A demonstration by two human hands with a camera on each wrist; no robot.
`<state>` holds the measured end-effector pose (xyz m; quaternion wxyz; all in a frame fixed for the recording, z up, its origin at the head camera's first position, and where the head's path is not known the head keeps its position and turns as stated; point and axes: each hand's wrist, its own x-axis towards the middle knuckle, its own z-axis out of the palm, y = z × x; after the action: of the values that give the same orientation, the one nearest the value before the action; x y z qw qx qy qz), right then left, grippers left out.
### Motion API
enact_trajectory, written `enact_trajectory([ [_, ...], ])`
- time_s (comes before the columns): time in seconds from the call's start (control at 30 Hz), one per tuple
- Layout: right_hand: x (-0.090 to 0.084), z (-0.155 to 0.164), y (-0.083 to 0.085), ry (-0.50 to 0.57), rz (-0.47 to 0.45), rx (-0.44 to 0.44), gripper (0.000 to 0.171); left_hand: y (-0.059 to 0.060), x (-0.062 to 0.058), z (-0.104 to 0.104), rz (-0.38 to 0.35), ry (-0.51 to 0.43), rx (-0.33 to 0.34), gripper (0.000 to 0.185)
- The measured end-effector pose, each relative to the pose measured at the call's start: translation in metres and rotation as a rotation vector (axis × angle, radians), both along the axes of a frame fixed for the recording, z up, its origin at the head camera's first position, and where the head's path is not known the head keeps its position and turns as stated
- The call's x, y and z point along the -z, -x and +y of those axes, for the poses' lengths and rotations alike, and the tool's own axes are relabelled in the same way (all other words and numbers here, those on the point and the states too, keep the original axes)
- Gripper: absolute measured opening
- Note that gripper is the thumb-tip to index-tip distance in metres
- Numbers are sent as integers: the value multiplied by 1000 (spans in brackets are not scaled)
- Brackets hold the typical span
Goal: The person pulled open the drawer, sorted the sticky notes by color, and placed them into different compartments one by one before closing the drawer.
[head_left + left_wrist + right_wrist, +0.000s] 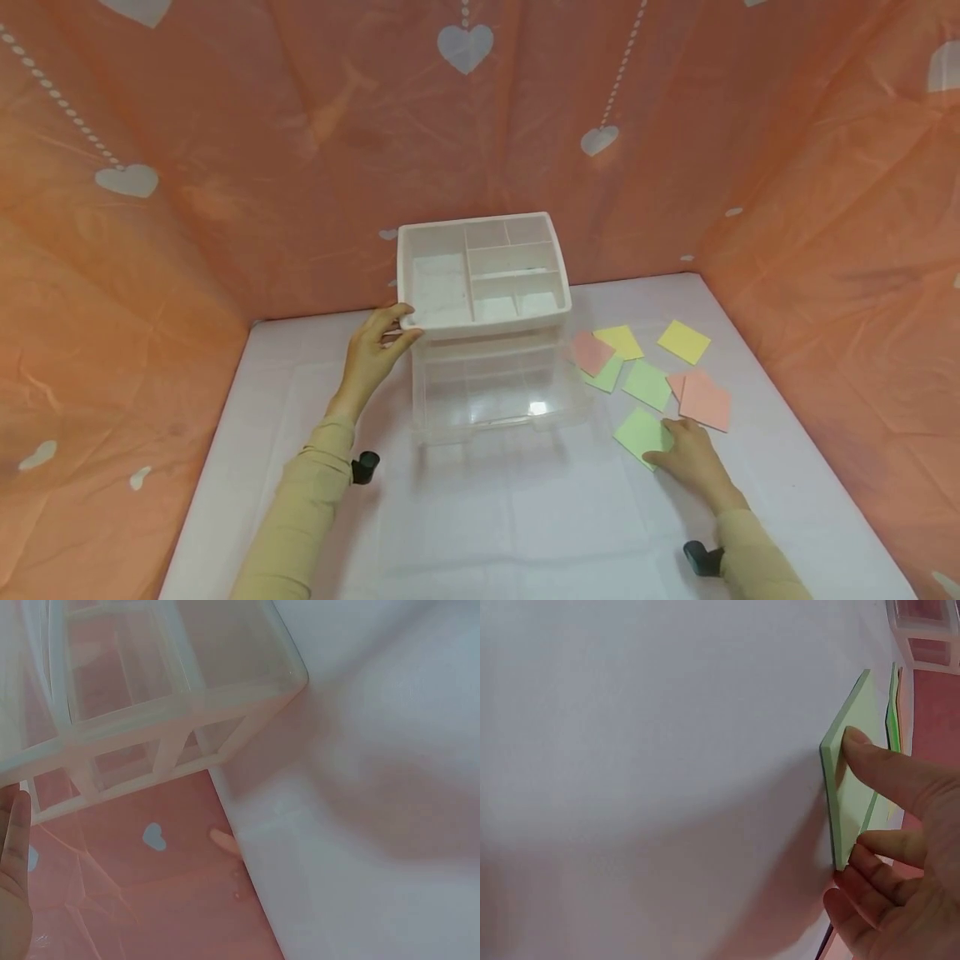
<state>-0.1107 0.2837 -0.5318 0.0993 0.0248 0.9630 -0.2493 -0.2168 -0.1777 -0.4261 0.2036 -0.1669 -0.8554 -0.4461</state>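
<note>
White desk [480,517], walled w/ orange heart-print sheeting [150,250] on three sides. Left hand [375,354] grips the front-left corner of the white divided tray [551,307] topping a clear drawer unit [495,392]; thumb over the rim, compartments look bare. Rt of it, scattered paper squares, yellow, pink, green. Right hand [693,458] pinches the nearest green pad [637,433]. Rt wrist view shows what head cam can't: thumb [885,769] on top, fingers curled under the lifted edge.
</note>
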Motion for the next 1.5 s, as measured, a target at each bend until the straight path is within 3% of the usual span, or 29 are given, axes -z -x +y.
enact_trajectory([
  [0.33, -1, -3, -2, 37, 0, 77, 77, -2, -1, -1, 3, 0, -9, 33],
  [0.6, -4, -1, -5, 48, 87, 74, 43, -2, 1, 1, 8, -20, -1, 34],
  [0.87, -5, -2, -7, -8, -38, 82, 70, -2, 2, 1, 10, -18, 1, 34],
  [0.97, -8, -4, -6, 1, -53, 102, 71, -1, 2, 1, 4, -16, -1, 34],
  [1.13, -7, -4, -7, 62, -35, 115, 58, -1, 3, 0, 5, -11, -7, 34],
  [1.3, -7, 1, -6, 57, -2, 92, 42, -1, 2, 0, 20, -14, -3, 35],
  [1.5, -25, 3, -7, 93, 38, 93, 30, -1, 2, 0, 20, -21, -2, 35],
])
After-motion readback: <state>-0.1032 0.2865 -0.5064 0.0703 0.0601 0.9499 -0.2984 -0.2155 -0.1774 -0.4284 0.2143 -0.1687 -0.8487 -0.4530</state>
